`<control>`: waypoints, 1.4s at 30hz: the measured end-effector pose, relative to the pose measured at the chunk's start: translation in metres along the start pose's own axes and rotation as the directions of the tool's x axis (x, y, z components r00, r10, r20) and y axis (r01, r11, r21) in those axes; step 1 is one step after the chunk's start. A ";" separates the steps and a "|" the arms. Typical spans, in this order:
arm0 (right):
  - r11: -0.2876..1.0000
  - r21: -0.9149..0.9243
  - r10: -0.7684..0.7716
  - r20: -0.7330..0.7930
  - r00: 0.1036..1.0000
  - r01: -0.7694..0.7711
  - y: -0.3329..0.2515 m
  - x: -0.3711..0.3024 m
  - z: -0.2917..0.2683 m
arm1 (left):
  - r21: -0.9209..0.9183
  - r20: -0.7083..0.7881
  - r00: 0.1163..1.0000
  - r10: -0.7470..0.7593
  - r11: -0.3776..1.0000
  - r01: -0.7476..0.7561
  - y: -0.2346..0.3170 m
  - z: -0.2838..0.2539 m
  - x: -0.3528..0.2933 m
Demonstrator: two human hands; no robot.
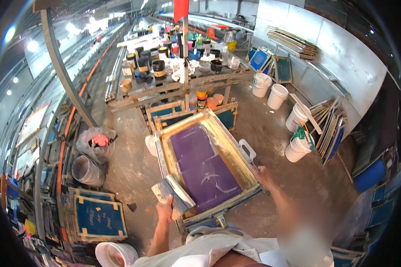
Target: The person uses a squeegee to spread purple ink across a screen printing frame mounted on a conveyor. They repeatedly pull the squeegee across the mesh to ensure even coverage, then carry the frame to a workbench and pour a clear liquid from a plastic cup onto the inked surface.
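Note:
A screen-printing frame point(167, 155) with a purple mesh point(205, 171) lies tilted in front of me, its wooden rim taped and stained yellowish. My left hand point(165, 209) is closed around a squeegee point(176, 196) with a pale, worn handle. The squeegee crosses the near left corner of the frame. On the opposite side, my right hand point(264, 177) grips the frame's right edge, its fingertips partly hidden. Just beyond that hand, a light grey loop handle point(247, 150) sticks out from the same side. A metal clamp point(221, 221) shows at the near edge.
Ink tubs point(158, 68) crowd a table point(151, 84) ahead, with framed screens point(227, 115) leaning below. White buckets point(298, 147) and stacked frames point(332, 129) stand right. At left are a dirty bucket point(88, 171), a plastic bag point(96, 139) and blue screens point(99, 216). A post point(64, 66) rises left.

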State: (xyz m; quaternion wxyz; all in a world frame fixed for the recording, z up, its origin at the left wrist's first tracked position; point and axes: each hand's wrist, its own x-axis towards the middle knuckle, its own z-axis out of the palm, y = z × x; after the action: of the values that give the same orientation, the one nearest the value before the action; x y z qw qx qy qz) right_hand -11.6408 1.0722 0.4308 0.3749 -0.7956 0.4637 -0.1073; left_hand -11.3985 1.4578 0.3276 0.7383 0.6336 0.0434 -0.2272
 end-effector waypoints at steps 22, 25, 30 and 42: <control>0.968 -0.075 -0.210 0.287 0.935 0.241 0.067 0.570 -0.094 | -0.159 -0.286 0.956 0.057 0.982 -0.106 -0.057 0.430 0.174; 0.953 -0.015 -0.288 0.257 0.923 0.302 0.087 0.638 -0.084 | -0.099 -0.390 0.918 0.074 0.988 -0.122 -0.077 0.475 0.187; 0.944 -0.053 -0.305 0.239 0.922 0.326 0.126 0.709 -0.052 | -0.193 -0.377 0.922 -0.085 0.981 0.012 -0.107 0.526 0.199; 0.957 -0.075 -0.206 0.507 0.837 0.281 0.158 0.745 -0.046 | 0.076 -0.534 0.835 -0.132 0.976 0.203 -0.185 0.543 0.206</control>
State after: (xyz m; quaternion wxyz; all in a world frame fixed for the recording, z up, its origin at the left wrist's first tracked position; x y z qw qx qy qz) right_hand -11.3611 0.3938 0.2209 0.4047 -0.8743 0.2536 0.0870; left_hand -11.4080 0.8636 0.1908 0.6328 0.7116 0.2841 -0.1115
